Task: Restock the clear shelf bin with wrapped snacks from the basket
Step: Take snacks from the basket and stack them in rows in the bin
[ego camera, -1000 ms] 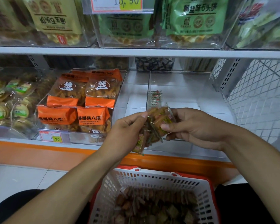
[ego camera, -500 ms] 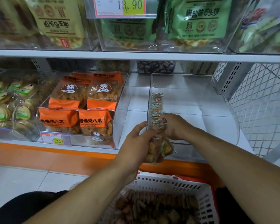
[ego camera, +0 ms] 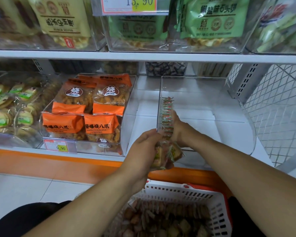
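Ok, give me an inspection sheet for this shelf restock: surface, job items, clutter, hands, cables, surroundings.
Surface: white shelf board, orange front edge.
Job's things: clear shelf bin, mostly bare, one row of wrapped snacks standing along its left wall; white basket with red rim below, holding more snacks.
Clutter: neighbouring bin of orange snack bags; price tag 9.90.
Hands: left hand grips a bundle of snacks outside the bin front; right hand inside the bin, against the row.
Cables: nothing seen.
Surroundings: upper shelf with green bags, wire mesh panel right, tiled floor.
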